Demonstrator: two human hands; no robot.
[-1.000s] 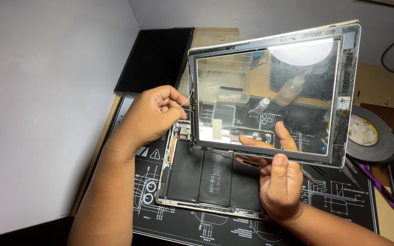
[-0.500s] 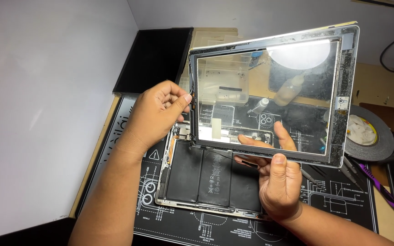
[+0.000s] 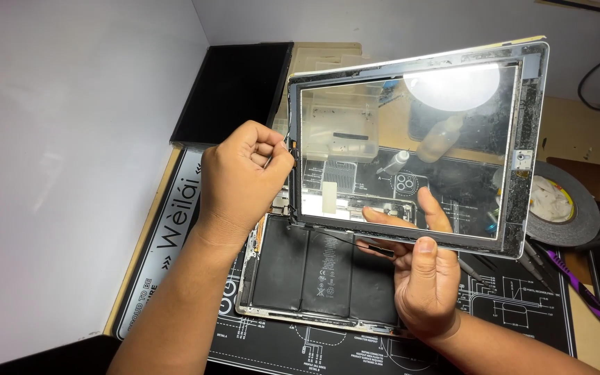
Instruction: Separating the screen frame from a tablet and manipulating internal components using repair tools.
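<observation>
A tablet's glass front panel (image 3: pixel 522 125), clear in the middle with a dark, adhesive-crusted frame, is lifted and tilted above the opened tablet body (image 3: pixel 314 278), whose black battery cells show. My right hand (image 3: pixel 425 285) grips the panel's lower edge, thumb on top and fingers behind the glass. My left hand (image 3: pixel 241 180) is curled at the panel's left edge, fingers pinched at the frame near the thin flex cables between panel and body.
A black printed repair mat (image 3: pixel 508 319) lies under the tablet. A roll of dark tape (image 3: pixel 567 208) sits at right, with tweezers and a purple pry tool (image 3: pixel 581 288) nearby. A dark screen panel (image 3: pixel 234 87) leans at the back. A white wall (image 3: pixel 71 139) stands left.
My left hand has closed from a looser touch into a tighter pinch on the panel's left edge. The panel and my right hand have stayed nearly still.
</observation>
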